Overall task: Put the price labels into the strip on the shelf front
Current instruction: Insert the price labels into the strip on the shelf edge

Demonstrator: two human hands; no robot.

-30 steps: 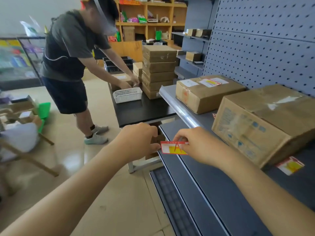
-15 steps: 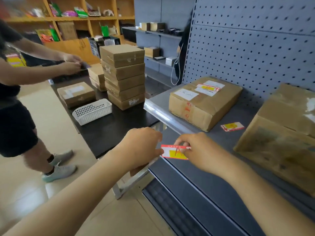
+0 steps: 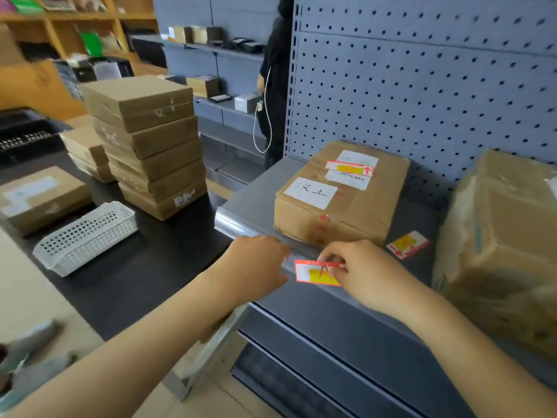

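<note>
My right hand (image 3: 361, 273) pinches a red, white and yellow price label (image 3: 315, 272) by its right end, held flat against the clear strip (image 3: 241, 226) on the grey shelf front. My left hand (image 3: 256, 267) sits just left of the label with its fingers curled at the strip; what they touch is hidden. A second price label (image 3: 408, 245) lies loose on the shelf top, and a third (image 3: 349, 168) lies on a cardboard box (image 3: 343, 197).
A large cardboard box (image 3: 506, 245) stands at the right of the shelf, before the pegboard back (image 3: 422, 86). To the left a black table (image 3: 135, 273) carries a white basket (image 3: 86, 236) and stacked boxes (image 3: 147, 146). A person (image 3: 275, 76) stands behind.
The view has swung right and closer to the shelf. Both hands moved up to the shelf's front strip, the right one still pinching the label, now against the strip.
</note>
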